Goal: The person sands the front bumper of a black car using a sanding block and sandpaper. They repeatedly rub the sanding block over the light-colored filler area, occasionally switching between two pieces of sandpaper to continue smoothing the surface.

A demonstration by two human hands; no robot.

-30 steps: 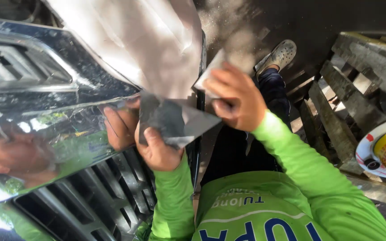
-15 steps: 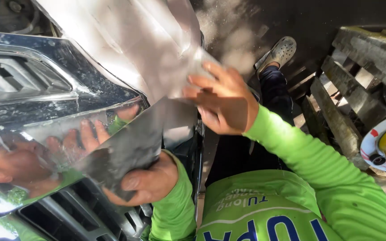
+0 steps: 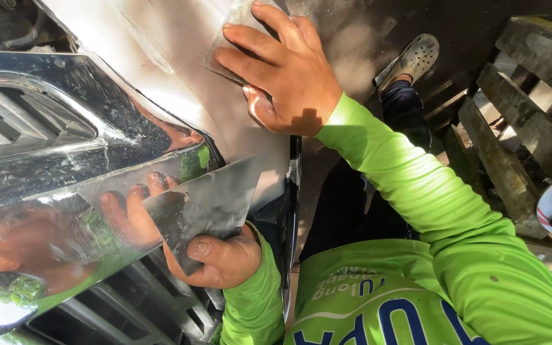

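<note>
The right hand [image 3: 282,70] presses a grey sanding sheet [image 3: 234,35] flat, fingers spread, against the silver car panel [image 3: 129,57]. The left hand [image 3: 222,259] grips a metal plate [image 3: 209,201] beside the chrome grille trim [image 3: 52,191]; wooden pallets [image 3: 519,108] stand behind.

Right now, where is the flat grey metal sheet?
In the head view, the flat grey metal sheet sits lower middle, pinched by the left hand against the shiny chrome grille trim, below the right hand.
</note>
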